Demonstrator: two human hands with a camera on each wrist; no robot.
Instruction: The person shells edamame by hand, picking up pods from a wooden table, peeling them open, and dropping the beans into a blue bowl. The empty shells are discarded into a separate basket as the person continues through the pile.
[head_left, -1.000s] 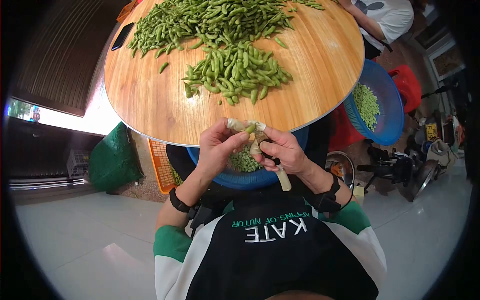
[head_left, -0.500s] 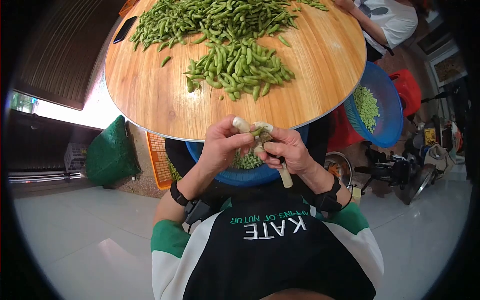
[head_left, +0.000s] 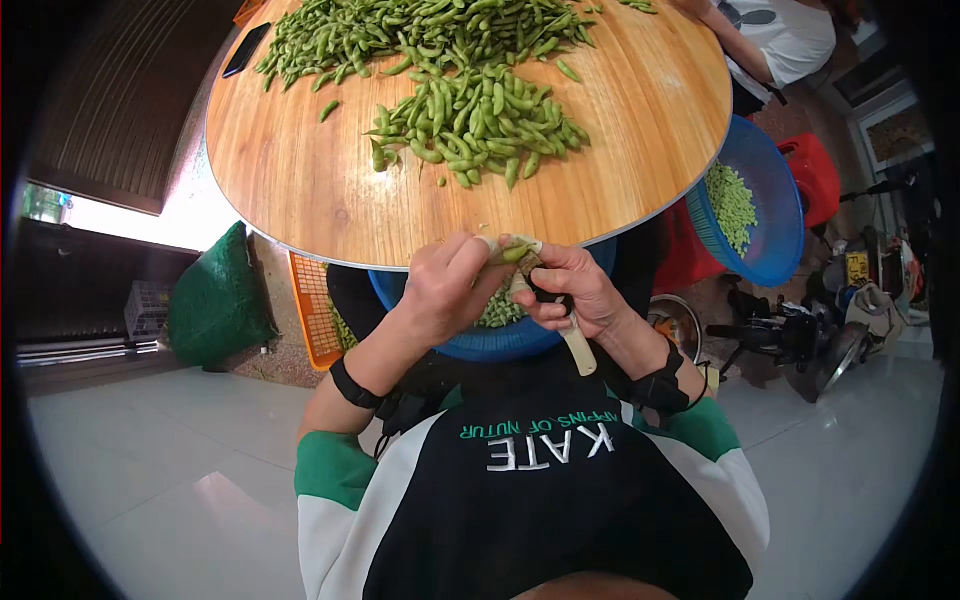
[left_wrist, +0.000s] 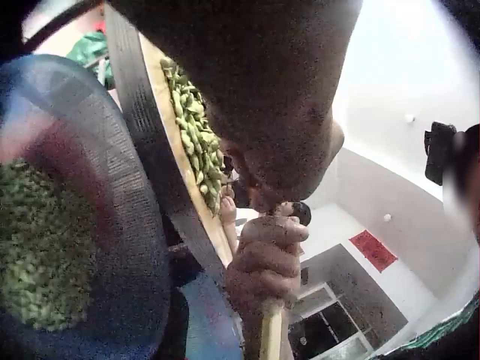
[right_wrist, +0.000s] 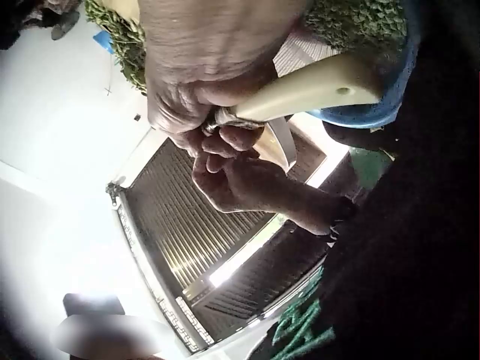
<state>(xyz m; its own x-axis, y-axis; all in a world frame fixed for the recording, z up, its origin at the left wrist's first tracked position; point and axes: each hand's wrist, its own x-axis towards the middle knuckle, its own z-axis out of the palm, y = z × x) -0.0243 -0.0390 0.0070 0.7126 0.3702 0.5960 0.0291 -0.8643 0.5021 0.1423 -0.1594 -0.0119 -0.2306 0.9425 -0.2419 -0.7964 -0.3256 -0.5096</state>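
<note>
In the head view the left hand (head_left: 440,288) pinches a green pod (head_left: 514,254) at the round table's near edge. Close beside it, the right hand (head_left: 580,290) grips a tool with a cream handle (head_left: 578,348), whose end sticks out below the palm toward the body. That handle (right_wrist: 315,86) shows large in the right wrist view, with a dark wrapped part by the fingers. Pale wraps cover some fingertips of both hands. Under the hands sits a blue basin holding shelled beans (head_left: 499,308). The tool's working end is hidden by fingers.
A large pile of pods (head_left: 430,35) and a smaller one (head_left: 478,125) lie on the wooden table (head_left: 290,190), with a phone (head_left: 246,50) at left. Another blue basin (head_left: 780,220) of beans stands right, near a red stool (head_left: 815,180). An orange crate (head_left: 312,315) is at left.
The left hand has turned, its thumb now less visible and its knuckles upward. The cream handle has tilted a little to the right. The hands stay close together over the basin.
</note>
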